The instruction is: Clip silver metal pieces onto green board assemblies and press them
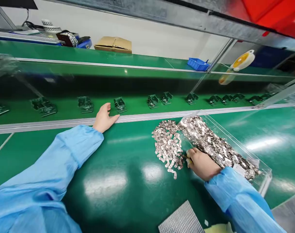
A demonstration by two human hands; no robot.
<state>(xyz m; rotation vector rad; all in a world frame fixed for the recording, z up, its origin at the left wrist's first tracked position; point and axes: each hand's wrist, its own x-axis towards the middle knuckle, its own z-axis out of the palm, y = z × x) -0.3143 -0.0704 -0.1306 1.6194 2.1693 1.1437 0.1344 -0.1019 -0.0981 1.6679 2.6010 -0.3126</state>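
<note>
My left hand reaches over the metal rail with thumb and fingers apart. It holds nothing, and a green circuit board lies just beyond its fingertips on the belt. At the right edge of a loose pile of small silvery metal parts, my right hand is closed, its fingers pressed together. Pale yellowish covers show on its fingertips; what they may pinch is hidden. Beside that hand stands a clear plastic tray filled with many more metal parts.
More circuit boards sit along the green belt behind the metal rail. A ridged silvery block lies at the near edge. On the upper shelf are a cardboard box and a blue bin.
</note>
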